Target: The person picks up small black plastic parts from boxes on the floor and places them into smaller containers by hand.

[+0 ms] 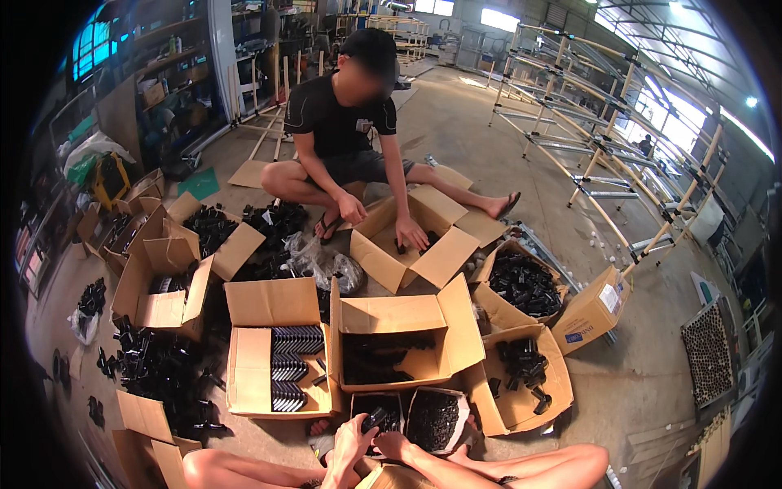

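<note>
Low at the front, my left hand (pixel 352 438) is closed around a black pipe fitting (pixel 375 419). My right hand (pixel 393 445) is right beside it, fingers curled together just below the fitting; whatever they pinch is too small to make out. Both hands are over two small open boxes of little black parts (pixel 437 416), the right-hand one fuller in view. Behind them is a cardboard box (pixel 391 314) with dark parts inside. To its left, another box (pixel 248 375) contains black fittings in neat rows. A box on the right (pixel 481 403) holds loose black fittings.
Across from me a person (pixel 346 114) sits on the floor, one hand inside an open box (pixel 379 253). Loose black fittings (pixel 155 367) are heaped at the left, near more cartons. A clear plastic bag (pixel 326 265) lies mid-floor. Pipe racks (pixel 599 151) stand at the back right.
</note>
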A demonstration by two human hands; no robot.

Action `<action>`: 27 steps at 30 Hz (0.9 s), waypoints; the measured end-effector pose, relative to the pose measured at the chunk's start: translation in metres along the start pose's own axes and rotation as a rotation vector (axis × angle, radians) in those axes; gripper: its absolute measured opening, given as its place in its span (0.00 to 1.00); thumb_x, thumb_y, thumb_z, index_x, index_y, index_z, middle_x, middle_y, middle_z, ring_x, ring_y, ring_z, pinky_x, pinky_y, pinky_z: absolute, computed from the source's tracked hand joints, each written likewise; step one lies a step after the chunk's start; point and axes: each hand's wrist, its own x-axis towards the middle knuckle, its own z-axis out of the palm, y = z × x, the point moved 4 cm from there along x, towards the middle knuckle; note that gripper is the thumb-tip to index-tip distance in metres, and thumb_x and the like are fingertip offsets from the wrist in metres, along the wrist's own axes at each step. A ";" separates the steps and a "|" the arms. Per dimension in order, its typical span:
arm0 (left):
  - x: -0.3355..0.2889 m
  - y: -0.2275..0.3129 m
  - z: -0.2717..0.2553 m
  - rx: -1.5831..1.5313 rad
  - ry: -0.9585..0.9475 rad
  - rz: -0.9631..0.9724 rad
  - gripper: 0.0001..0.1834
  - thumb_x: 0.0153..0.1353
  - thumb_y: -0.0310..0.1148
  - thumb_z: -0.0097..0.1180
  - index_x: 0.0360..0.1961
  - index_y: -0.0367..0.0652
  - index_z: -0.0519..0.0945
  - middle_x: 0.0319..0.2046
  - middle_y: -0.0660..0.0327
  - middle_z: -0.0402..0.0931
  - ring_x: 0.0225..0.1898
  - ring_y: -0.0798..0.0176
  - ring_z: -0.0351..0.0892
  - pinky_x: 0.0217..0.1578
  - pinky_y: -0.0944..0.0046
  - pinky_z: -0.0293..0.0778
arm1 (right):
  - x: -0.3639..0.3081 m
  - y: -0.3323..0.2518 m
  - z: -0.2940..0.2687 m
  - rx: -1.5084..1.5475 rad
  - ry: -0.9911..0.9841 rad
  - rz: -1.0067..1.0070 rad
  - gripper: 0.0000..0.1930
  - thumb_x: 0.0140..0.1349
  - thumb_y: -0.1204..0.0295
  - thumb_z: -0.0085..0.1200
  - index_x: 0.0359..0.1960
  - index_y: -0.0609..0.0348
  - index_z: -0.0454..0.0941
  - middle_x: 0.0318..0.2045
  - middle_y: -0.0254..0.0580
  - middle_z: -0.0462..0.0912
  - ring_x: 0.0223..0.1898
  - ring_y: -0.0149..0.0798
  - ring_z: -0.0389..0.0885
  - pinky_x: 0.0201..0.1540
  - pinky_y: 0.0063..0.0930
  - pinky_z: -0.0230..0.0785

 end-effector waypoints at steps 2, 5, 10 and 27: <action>-0.002 -0.003 0.002 0.007 0.003 0.022 0.25 0.54 0.40 0.67 0.49 0.36 0.81 0.35 0.44 0.84 0.40 0.45 0.85 0.43 0.55 0.78 | -0.002 -0.001 -0.003 0.045 0.062 0.016 0.11 0.66 0.64 0.49 0.39 0.57 0.80 0.33 0.52 0.85 0.37 0.54 0.85 0.40 0.47 0.78; -0.001 -0.002 0.003 0.031 -0.004 0.020 0.24 0.54 0.40 0.67 0.49 0.37 0.81 0.35 0.44 0.84 0.40 0.45 0.85 0.43 0.55 0.78 | -0.003 0.000 -0.011 0.233 0.224 0.035 0.13 0.65 0.62 0.51 0.37 0.58 0.81 0.34 0.53 0.85 0.37 0.54 0.85 0.40 0.43 0.77; -0.003 -0.010 -0.013 0.073 0.024 -0.080 0.20 0.54 0.36 0.65 0.47 0.39 0.81 0.38 0.44 0.83 0.43 0.42 0.83 0.45 0.52 0.77 | -0.007 0.009 -0.064 0.747 0.510 0.308 0.10 0.60 0.69 0.61 0.41 0.58 0.85 0.29 0.45 0.87 0.31 0.31 0.85 0.36 0.29 0.76; 0.002 -0.025 0.008 0.005 0.004 -0.051 0.19 0.54 0.33 0.66 0.46 0.36 0.81 0.36 0.42 0.82 0.40 0.40 0.83 0.42 0.49 0.78 | -0.020 -0.023 -0.146 0.370 0.608 -0.161 0.12 0.62 0.67 0.58 0.41 0.63 0.84 0.50 0.47 0.82 0.52 0.48 0.80 0.57 0.38 0.72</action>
